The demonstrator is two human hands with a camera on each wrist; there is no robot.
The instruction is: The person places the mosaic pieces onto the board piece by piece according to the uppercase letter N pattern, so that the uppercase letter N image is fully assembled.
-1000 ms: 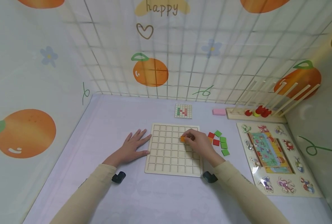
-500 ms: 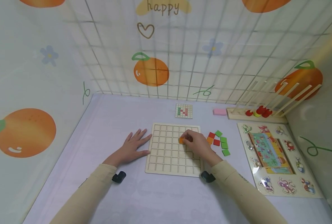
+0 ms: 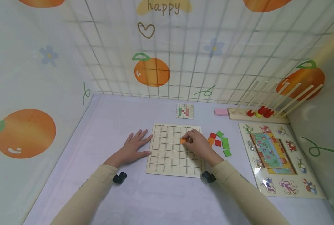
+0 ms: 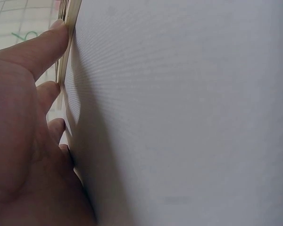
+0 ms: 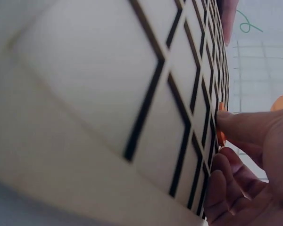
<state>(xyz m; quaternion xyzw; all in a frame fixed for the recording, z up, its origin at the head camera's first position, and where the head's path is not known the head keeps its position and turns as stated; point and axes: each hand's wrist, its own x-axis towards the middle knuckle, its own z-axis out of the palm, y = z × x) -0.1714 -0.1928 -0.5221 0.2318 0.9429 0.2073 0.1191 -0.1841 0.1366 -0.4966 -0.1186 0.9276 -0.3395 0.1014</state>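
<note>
Board (image 3: 168,160), pale and ruled into squares, is laid flat on a light cloth (image 3: 122,115). An orange tile (image 3: 182,141) is pinched between thumb and fingertips by the right hand (image 3: 200,144), at the board's surface, right of centre — whether it is seated in a square cannot be told. The left hand (image 3: 131,149) is rested with fingers spread on the cloth, and the board's left edge is touched by its thumb and forefinger. Just right of the board, red tiles (image 3: 217,143) and green tiles (image 3: 225,146) are scattered, with more orange among them. Beyond the far edge, a small patterned card (image 3: 185,111) is set. Farther right, a pink block (image 3: 221,112) is placed just beside a peg rack (image 3: 240,115) — nearer, an animal puzzle (image 3: 299,182) is laid flat.
</note>
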